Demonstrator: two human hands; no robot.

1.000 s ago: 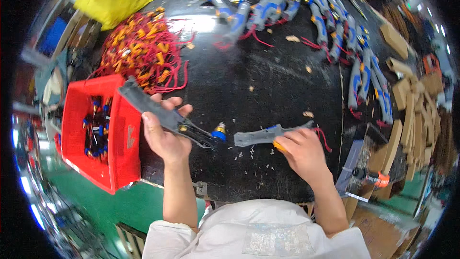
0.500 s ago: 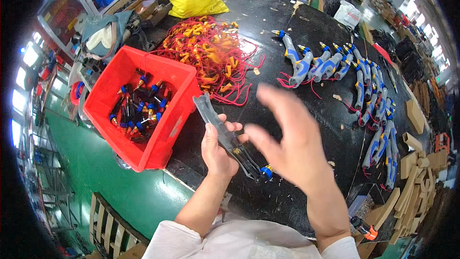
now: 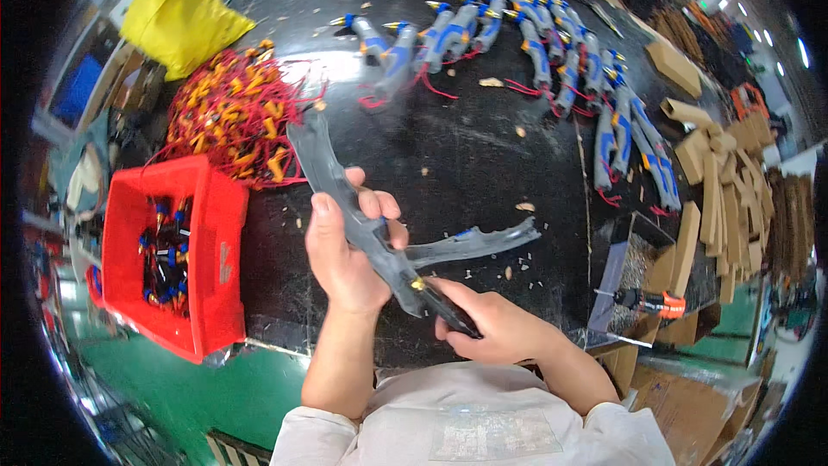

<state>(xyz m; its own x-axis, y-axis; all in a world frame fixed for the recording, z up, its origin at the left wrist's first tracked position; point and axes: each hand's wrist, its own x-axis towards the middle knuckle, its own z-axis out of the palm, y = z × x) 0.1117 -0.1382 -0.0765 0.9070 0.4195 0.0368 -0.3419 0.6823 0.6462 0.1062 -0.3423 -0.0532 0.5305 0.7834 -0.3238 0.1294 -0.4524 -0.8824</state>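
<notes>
My left hand (image 3: pixel 345 263) is closed round a long, curved grey plastic handle shell (image 3: pixel 323 164), thumb on the near side and fingertips round the far side. The shell slants from the upper left down towards my body. At its lower end, my right hand (image 3: pixel 504 328) pinches a black tube-like part (image 3: pixel 457 314) with a brass fitting (image 3: pixel 418 284). The brass end lies against the shell's lower end; I cannot tell whether it is seated inside. A second grey handle shell (image 3: pixel 479 244) lies on the table just beyond, partly hidden by the held one.
A red bin (image 3: pixel 222 263) of black parts with blue collars stands left. Behind it lie orange triggers with red wires (image 3: pixel 228 112) and a yellow sack (image 3: pixel 177 22). Several grey-blue torch handles (image 3: pixel 453 30) lie far. To the right are a screw tray (image 3: pixel 634 272), power screwdriver (image 3: pixel 651 302) and cardboard pieces (image 3: pixel 720 198).
The view has swung to the right. My right hand, open and blurred before, has come down to the shell's lower end and closed on the black part. My left hand keeps the shell.
</notes>
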